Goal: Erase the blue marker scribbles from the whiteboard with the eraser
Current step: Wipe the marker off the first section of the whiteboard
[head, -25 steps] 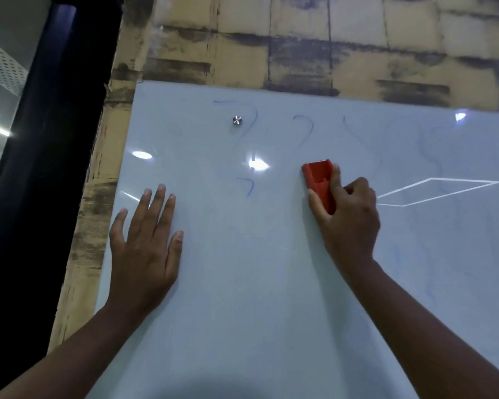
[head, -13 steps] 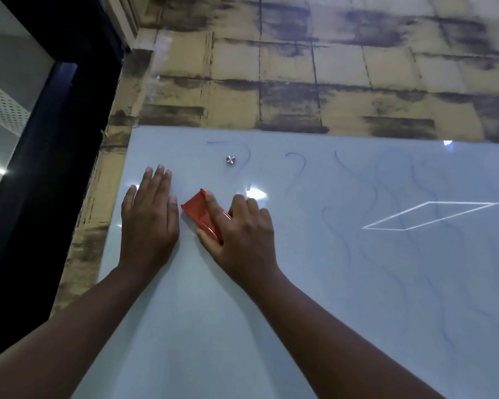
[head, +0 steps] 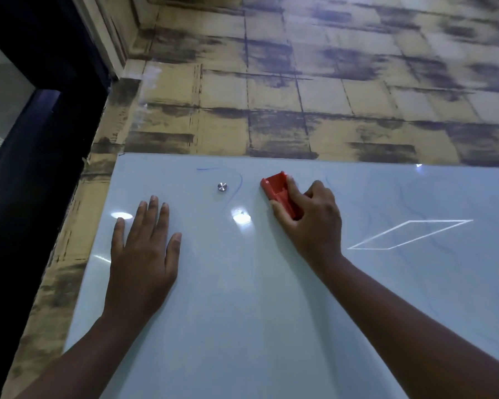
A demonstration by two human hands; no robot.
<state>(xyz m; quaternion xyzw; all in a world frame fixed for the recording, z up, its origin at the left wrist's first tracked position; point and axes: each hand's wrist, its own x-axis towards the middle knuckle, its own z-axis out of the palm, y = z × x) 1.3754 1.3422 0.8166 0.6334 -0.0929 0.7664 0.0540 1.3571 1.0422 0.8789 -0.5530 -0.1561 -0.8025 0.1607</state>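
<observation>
My right hand grips the red eraser near the top edge of the whiteboard. My left hand lies flat and open by its left edge. Blue lines curl near the eraser.

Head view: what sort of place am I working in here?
Probably an office or meeting room: a wall-mounted glass whiteboard on a metal standoff, brick-pattern wallpaper, and a dark-framed glass partition at left.

Red eraser; pale whiteboard (faint blue scribbles); tan-black wall.

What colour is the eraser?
Red: a plastic block eraser gripped in the right hand, head view.
</observation>
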